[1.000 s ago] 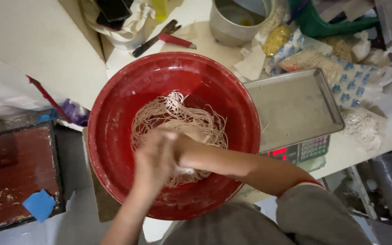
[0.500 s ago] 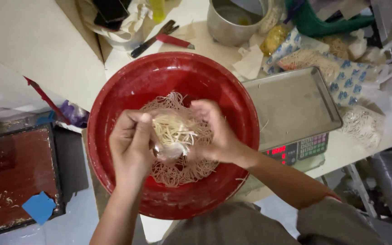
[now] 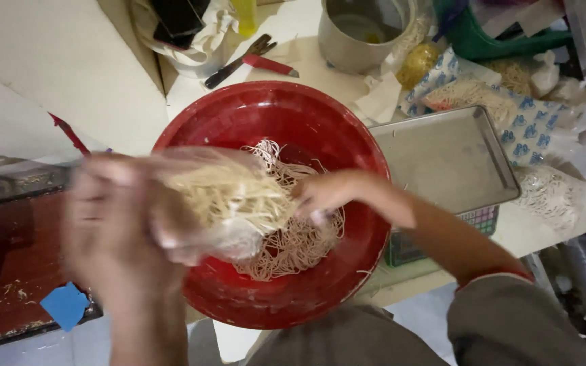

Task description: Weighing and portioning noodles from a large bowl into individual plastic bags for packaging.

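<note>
Noodles (image 3: pixel 293 237): pale beige, thin tangled strands, heaped in the red bowl (image 3: pixel 239 115) beside a steel tray (image 3: pixel 449 156). Left hand (image 3: pixel 113 224), blurred, clasps a clear bag of noodles (image 3: pixel 228 203) above the bowl's left side. Right hand (image 3: pixel 323 193) pinches strands in the heap

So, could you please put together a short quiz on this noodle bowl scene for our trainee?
1. True or false: the red bowl is empty.
2. What does the left hand hold? A) scissors B) a clear bag of noodles C) a cup
3. Which thing lies right of the bowl, under the right hand side's forearm?

Key: 1 false, it holds noodles; 2 B; 3 the metal tray of the scale.
</note>
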